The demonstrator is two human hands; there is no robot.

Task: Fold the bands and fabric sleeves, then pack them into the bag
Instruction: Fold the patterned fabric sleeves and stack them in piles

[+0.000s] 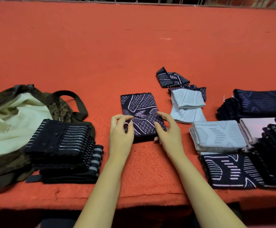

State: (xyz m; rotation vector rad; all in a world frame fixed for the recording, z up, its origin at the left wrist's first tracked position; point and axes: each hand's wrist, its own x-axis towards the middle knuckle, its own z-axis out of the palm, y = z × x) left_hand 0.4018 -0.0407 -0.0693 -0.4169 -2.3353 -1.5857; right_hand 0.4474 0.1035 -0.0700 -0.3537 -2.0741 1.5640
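Gripping navy patterned sleeve (139, 107) with curled left hand (121, 132) and right hand (168, 131). Flat on orange table (134, 46), bag (10, 116) at left.

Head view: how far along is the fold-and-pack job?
Done: striped stack beside the bag and right stacks are folded. In hand: left hand and right hand grip the dark patterned sleeve. Remaining: crumpled dark piece and white sleeve unfolded; nothing visibly packed.

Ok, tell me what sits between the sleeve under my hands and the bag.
The stack of folded striped bands lies between the dark patterned sleeve and the bag, against the bag's front. The bag's open mouth seems reachable above the stack.
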